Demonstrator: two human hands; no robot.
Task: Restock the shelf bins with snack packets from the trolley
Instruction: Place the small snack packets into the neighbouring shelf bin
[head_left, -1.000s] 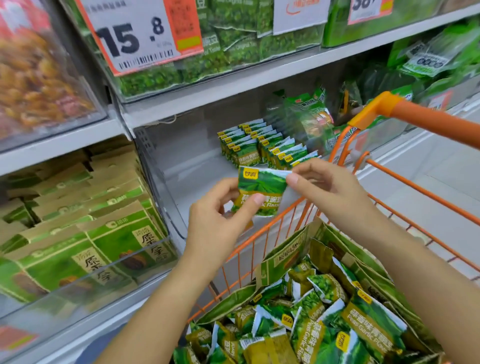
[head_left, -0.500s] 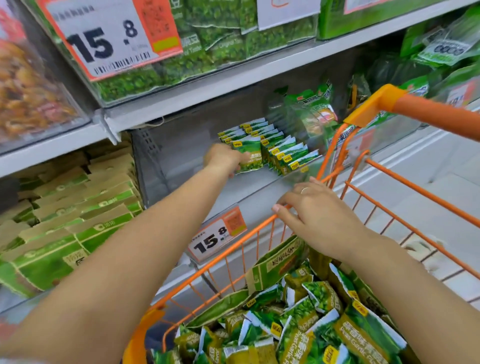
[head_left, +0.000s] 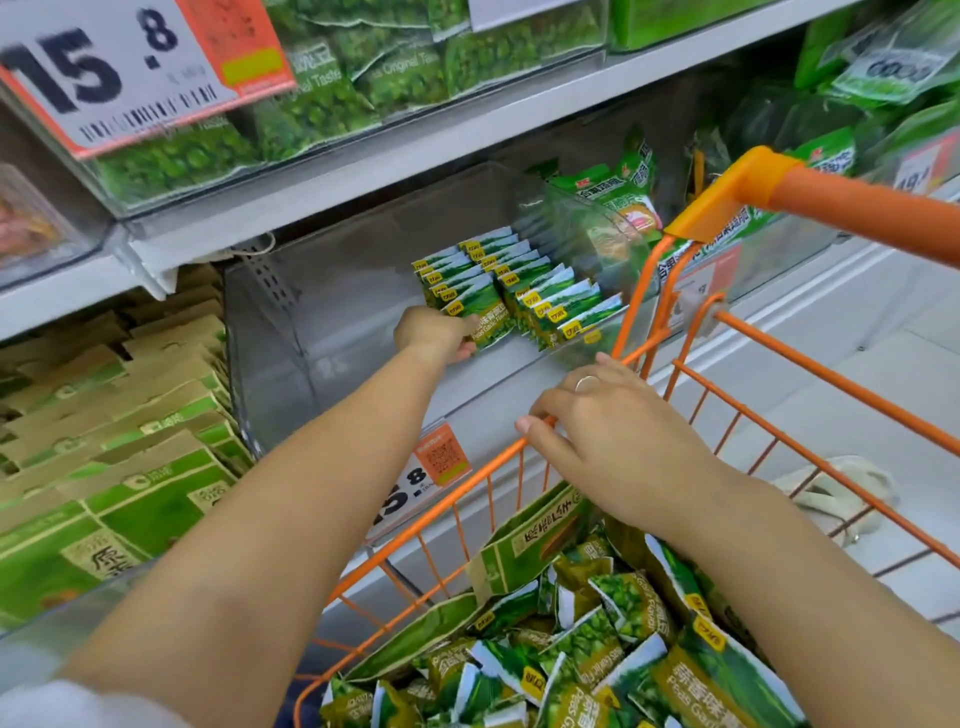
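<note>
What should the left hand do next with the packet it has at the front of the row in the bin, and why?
Probably let go of the packet and draw back. The left hand holds it upright against the front of the left row in the clear bin, seemingly in place, while the right hand rests on the trolley rim above more packets.

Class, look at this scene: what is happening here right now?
A person is restocking a shop shelf. The left hand holds a small green snack packet at the front of the rows standing in the clear plastic shelf bin. The right hand rests on the rim of the orange wire trolley, which holds a heap of loose green packets.
</note>
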